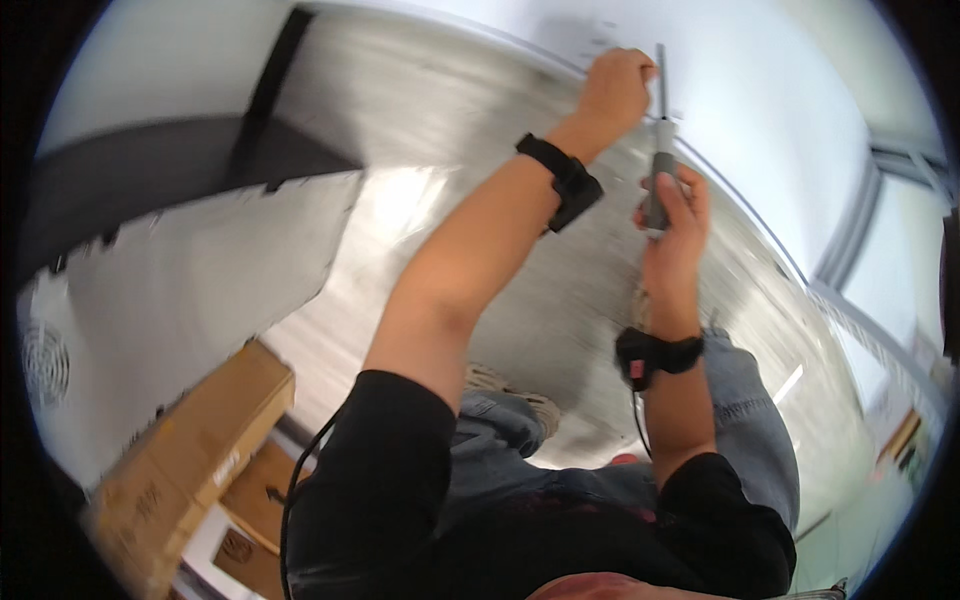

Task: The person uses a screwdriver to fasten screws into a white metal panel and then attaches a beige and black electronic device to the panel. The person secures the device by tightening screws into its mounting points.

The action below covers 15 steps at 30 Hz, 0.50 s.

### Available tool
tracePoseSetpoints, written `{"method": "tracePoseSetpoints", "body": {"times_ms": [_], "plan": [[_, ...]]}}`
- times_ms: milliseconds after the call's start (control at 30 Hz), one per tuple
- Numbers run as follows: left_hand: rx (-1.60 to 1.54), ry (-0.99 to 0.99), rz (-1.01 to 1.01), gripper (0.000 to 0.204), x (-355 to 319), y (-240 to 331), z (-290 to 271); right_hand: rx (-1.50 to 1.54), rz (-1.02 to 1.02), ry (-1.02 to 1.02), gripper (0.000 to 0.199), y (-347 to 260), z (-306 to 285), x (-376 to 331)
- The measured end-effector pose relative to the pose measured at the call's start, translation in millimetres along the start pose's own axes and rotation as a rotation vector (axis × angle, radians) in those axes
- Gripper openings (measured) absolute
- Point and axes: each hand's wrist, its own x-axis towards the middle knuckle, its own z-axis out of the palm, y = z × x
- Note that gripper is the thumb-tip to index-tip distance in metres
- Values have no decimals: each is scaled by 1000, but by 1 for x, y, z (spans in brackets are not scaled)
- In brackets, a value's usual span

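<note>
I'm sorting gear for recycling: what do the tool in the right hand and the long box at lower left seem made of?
Tool handle: probably matte plastic, from its dull grey surface. Tool shaft: likely metal, being thin, straight and darker; its finish is unclear. Long box: almost certainly cardboard, uncoated-looking, given its plain brown faces.

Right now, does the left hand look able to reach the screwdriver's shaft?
Probably yes: the left hand is beside the shaft, nothing visible between them, and the right hand grips only the handle.

R hand [682,218] w/ gray screwdriver [663,143], L hand [617,85] nr shaft [662,88]
</note>
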Motion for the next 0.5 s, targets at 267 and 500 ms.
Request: {"method": "tracePoseSetpoints", "body": {"times_ms": [267, 500], "plan": [[-747, 107, -958, 16, -94, -53, -212, -193, 133, -446, 29, 44, 71, -39], [-1178, 540, -989, 10, -169, -73, -308, -326, 275, -733, 22, 81, 128, -80]]}}
